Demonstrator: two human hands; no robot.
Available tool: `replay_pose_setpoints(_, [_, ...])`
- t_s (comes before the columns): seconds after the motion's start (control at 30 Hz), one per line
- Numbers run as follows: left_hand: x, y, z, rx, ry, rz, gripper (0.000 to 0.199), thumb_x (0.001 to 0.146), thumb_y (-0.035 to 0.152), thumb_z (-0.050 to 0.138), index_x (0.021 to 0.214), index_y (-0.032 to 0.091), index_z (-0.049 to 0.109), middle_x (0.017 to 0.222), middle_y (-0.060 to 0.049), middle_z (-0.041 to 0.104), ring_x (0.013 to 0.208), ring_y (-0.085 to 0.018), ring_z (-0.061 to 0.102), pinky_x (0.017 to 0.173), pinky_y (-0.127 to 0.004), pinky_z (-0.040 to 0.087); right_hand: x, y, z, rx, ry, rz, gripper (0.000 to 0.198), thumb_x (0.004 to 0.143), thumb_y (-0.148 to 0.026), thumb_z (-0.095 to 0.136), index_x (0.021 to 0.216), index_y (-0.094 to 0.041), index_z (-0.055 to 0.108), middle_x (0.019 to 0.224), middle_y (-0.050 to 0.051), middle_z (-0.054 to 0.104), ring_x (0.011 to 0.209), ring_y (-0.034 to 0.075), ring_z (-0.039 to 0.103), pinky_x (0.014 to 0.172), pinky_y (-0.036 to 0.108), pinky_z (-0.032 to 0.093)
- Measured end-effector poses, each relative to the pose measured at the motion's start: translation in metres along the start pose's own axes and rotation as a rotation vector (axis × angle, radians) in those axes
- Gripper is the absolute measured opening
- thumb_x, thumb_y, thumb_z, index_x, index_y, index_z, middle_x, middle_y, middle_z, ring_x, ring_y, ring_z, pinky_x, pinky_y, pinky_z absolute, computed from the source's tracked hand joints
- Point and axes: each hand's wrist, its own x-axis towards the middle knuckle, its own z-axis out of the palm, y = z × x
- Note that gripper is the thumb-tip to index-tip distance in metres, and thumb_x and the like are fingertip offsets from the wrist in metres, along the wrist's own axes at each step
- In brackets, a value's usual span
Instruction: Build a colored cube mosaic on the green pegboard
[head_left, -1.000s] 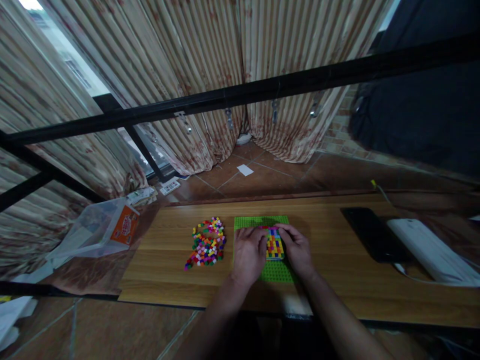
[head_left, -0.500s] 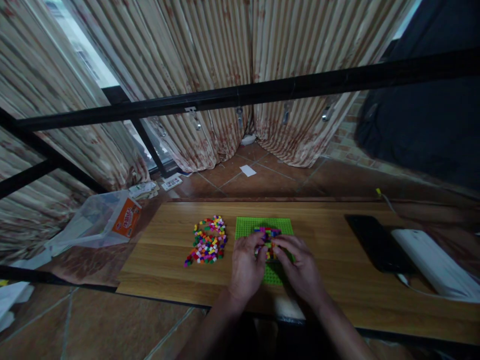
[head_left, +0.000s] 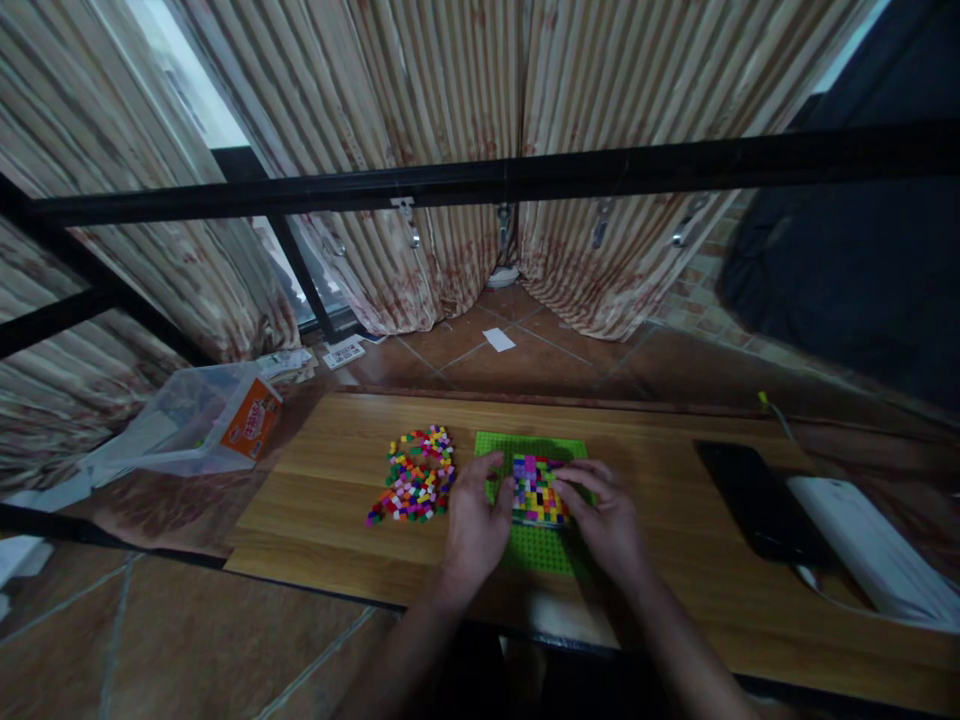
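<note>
Writing: the orange label [head_left: 253, 432] on the clear plastic bag [head_left: 184, 435] carries print too small to read; no other lettering can be made out.
Green baseplate [head_left: 536, 545]: one, lying flat on the wooden surface [head_left: 675, 480]; every place below is told from it.
Block of coloured bricks [head_left: 537, 489]: one, many-coloured, sitting on the baseplate's middle.
Left hand [head_left: 474, 520]: at the baseplate's left edge, fingers curled, thumb touching the block's left side; whether it grips cannot be told.
Right hand [head_left: 609, 515]: on the baseplate's right part, fingers bent onto the block's right side and top edge.
Loose bricks [head_left: 416, 474]: one heap, too many to count, just left of the baseplate.
Black slab [head_left: 746, 498]: one, well to the right of the baseplate.
White device [head_left: 862, 545]: one, farther right, beside the black slab.
Bag: one, far left of the baseplate, off the surface.
</note>
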Motion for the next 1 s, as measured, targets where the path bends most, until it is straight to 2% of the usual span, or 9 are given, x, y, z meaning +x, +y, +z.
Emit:
replay_pose_setpoints(0.2, [0.02, -0.019, 0.011, -0.065, -0.064, -0.092, 0.026, 0.084, 0.024, 0.059, 0.109, 0.017, 0.062, 0.111, -0.009, 0.067, 0.099, -0.02, 0.064, 0.088, -0.036, 0.051, 0.014, 0.003, 0.008, -0.013, -0.001, 0.022, 0.018, 0.078, -0.044, 0.067, 0.082, -0.028, 0.075, 0.096, 0.006, 0.063, 0.097, 0.024, 0.058, 0.091, 0.043, 0.044])
replay_pose_setpoints(0.37, [0.034, -0.015, 0.022, -0.166, -0.187, -0.166, 0.025, 0.083, 0.025, 0.06, 0.107, 0.017, 0.064, 0.107, -0.008, 0.07, 0.1, -0.02, 0.065, 0.088, -0.034, 0.052, 0.016, 0.003, 0.011, 0.031, 0.023, 0.085, 0.017, 0.075, -0.042, 0.069, 0.079, -0.026, 0.074, 0.094, 0.005, 0.065, 0.093, 0.024, 0.06, 0.089, 0.041, 0.044])
replay_pose_setpoints(0.47, [0.038, -0.01, 0.029, -0.197, -0.219, -0.177, 0.024, 0.079, 0.02, 0.062, 0.103, 0.017, 0.065, 0.105, -0.006, 0.071, 0.1, -0.019, 0.065, 0.09, -0.033, 0.052, 0.014, 0.0, 0.014, 0.063, 0.047, 0.117, 0.016, 0.073, -0.041, 0.07, 0.077, -0.025, 0.073, 0.092, 0.005, 0.065, 0.093, 0.024, 0.06, 0.088, 0.041, 0.045])
replay_pose_setpoints(0.7, [0.038, -0.007, 0.043, -0.266, -0.219, -0.202, 0.029, 0.073, 0.007, 0.058, 0.099, 0.016, 0.066, 0.102, -0.005, 0.071, 0.093, -0.017, 0.066, 0.089, -0.032, 0.051, 0.013, 0.001, 0.017, 0.116, 0.065, 0.185, 0.016, 0.07, -0.04, 0.072, 0.075, -0.024, 0.073, 0.091, 0.004, 0.067, 0.091, 0.023, 0.061, 0.086, 0.039, 0.046])
replay_pose_setpoints(0.87, [0.038, -0.008, 0.045, -0.287, -0.228, -0.23, 0.026, 0.073, 0.01, 0.058, 0.097, 0.016, 0.067, 0.089, -0.003, 0.071, 0.079, -0.014, 0.065, 0.077, -0.028, 0.053, 0.014, 0.006, 0.018, 0.227, 0.065, 0.348, 0.025, 0.072, -0.045, 0.07, 0.081, -0.022, 0.074, 0.087, 0.004, 0.072, 0.083, 0.022, 0.064, 0.077, 0.036, 0.049])
replay_pose_setpoints(1.0, [0.038, -0.009, 0.046, -0.302, -0.226, -0.254, 0.026, 0.072, 0.01, 0.058, 0.096, 0.016, 0.067, 0.085, -0.001, 0.07, 0.073, -0.012, 0.063, 0.071, -0.025, 0.052, 0.014, 0.008, 0.02, 0.21, 0.079, 0.376, 0.028, 0.068, -0.047, 0.073, 0.079, -0.022, 0.074, 0.083, 0.004, 0.073, 0.078, 0.022, 0.065, 0.07, 0.033, 0.05])
